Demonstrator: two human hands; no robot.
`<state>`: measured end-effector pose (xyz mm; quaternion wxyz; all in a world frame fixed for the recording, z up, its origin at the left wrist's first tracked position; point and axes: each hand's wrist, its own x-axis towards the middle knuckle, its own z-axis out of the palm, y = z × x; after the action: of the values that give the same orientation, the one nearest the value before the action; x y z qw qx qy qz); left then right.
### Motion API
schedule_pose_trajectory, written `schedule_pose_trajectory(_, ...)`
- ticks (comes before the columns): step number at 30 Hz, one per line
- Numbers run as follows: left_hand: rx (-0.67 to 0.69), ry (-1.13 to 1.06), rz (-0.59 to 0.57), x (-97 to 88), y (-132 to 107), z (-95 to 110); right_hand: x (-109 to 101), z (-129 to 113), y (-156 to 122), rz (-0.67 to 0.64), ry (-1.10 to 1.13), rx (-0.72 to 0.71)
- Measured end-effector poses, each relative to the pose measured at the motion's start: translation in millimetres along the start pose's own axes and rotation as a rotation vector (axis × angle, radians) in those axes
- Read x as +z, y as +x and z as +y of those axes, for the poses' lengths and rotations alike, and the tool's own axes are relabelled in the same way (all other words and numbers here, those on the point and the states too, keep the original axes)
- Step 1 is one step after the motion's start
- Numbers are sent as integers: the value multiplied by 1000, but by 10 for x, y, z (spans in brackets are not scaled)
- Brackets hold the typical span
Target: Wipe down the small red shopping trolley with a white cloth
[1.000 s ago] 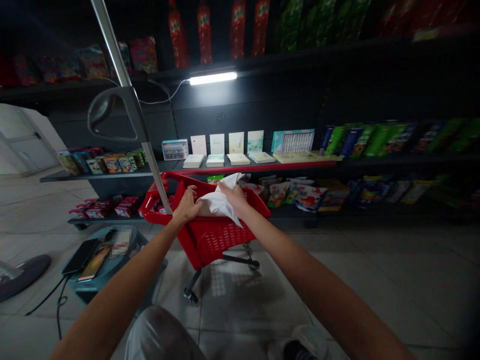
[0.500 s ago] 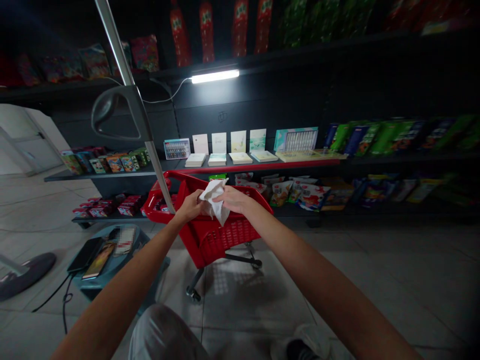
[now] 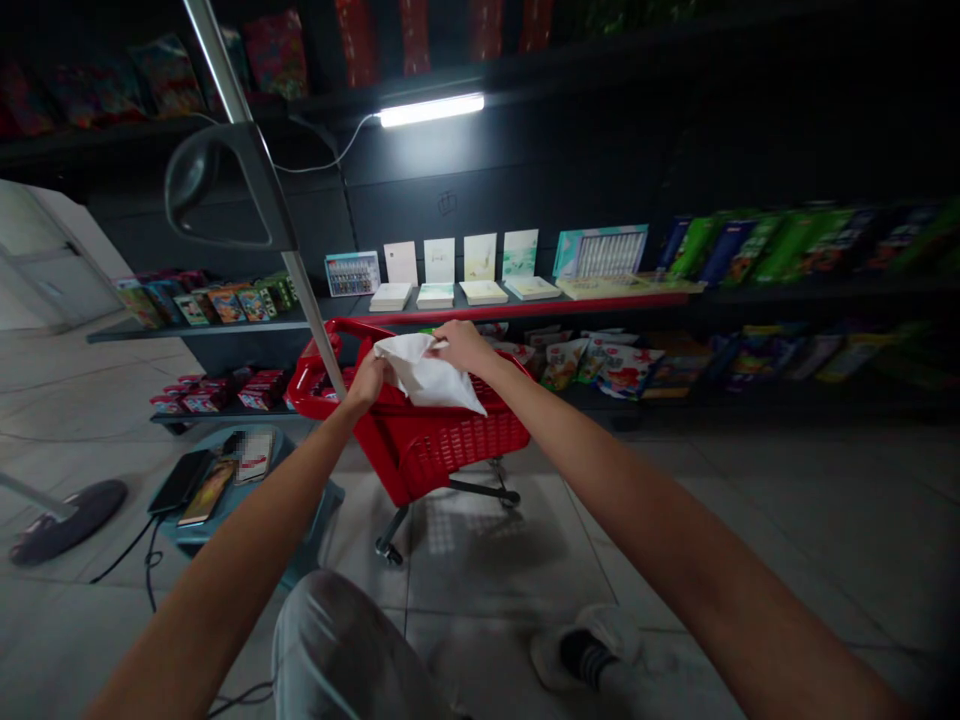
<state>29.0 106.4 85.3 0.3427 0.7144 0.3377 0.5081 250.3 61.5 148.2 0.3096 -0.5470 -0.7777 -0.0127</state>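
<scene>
Spread open from the tight bunch of the earlier frame, the white cloth (image 3: pixel 427 375) now forms a loose, flattish sheet, and the two hands have drawn apart along its upper edge. It sits at the mouth of the red cart (image 3: pixel 450 450), over the near part of the opening, with one corner hanging towards the mesh wall. The left hand (image 3: pixel 367 382) grips the cloth's left end in a narrow hold, its fingers partly hidden behind the fold. The right hand (image 3: pixel 466 347) is open wider, with its fingers (image 3: pixel 439 345) lying along the top edge; whether they pinch the cloth or only rest on it, I cannot tell. As far as the view shows, the cloth has been opened out but is not folded, and it is held at the rim, not lying down in the basket. Nothing shows it being fitted to or tied on anything. Beyond the cart, the low shelf (image 3: pixel 480 310) carries white cards (image 3: pixel 439 260) and snack packets (image 3: pixel 600 365). Left of the cart, a teal stool (image 3: pixel 247 520) holds two phones (image 3: pixel 180 480), and a fan base (image 3: pixel 67 520) stands farther out on the floor. Below the cart are the person's knee (image 3: pixel 337 640) and shoe (image 3: pixel 585 645).
</scene>
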Motion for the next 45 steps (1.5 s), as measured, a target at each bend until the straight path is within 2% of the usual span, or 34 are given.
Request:
schedule_pose_trajectory(3, -13, -88, -34, 45, 14, 46, 63, 19, -28, 176, 80, -180)
schedule_pose_trajectory(5, 6, -83, -68, 56, 10, 65, 161, 19, -175, 235, 154, -296)
schedule_pose_trajectory(7, 7, -34, -60, 39, 1, 68, 304, 30, -413, 158, 202, -411)
schedule_pose_trajectory(9, -2, 31, -20, -3, -12, 65, 476, 69, -687, 5, 220, -490)
schedule_pose_trajectory(11, -28, 95, -17, -56, -26, 64, 648, 133, -926, -152, 214, -496)
schedule_pose_trajectory(14, -104, 219, -131, -121, -41, 72, 837, 217, -1113, -270, 233, -433)
schedule_pose_trajectory(17, -151, 389, -182, -153, -48, 72, 922, 205, -1109, -257, 265, -367)
schedule_pose_trajectory(21, -124, 611, -244, -148, -68, 65, 1025, 60, -1065, -201, 265, -253)
schedule_pose_trajectory(24, -102, 804, -303, -122, -108, 85, 1152, -20, -1129, -205, 144, -294)
schedule_pose_trajectory(27, -136, 978, -303, -98, -171, 130, 1228, 23, -1251, -165, 22, -294)
schedule_pose_trajectory(30, -187, 1146, -345, -80, -250, 174, 1166, 215, -1400, -174, -43, -222)
schedule_pose_trajectory(33, -189, 1308, -434, -63, -306, 196, 965, 505, -1598, -224, -64, -104)
schedule_pose_trajectory(36, -193, 1364, -501, -41, -312, 192, 692, 784, -1818, -190, 68, 128)
schedule_pose_trajectory(39, -210, 1366, -501, -12, -295, 177, 461, 964, -1945, -128, 181, 317)
schedule_pose_trajectory(42, -219, 1355, -499, 18, -289, 167, 363, 1026, -1895, -110, 215, 371)
schedule_pose_trajectory(45, -221, 1359, -507, 35, -296, 176, 374, 989, -1678, -90, 266, 412)
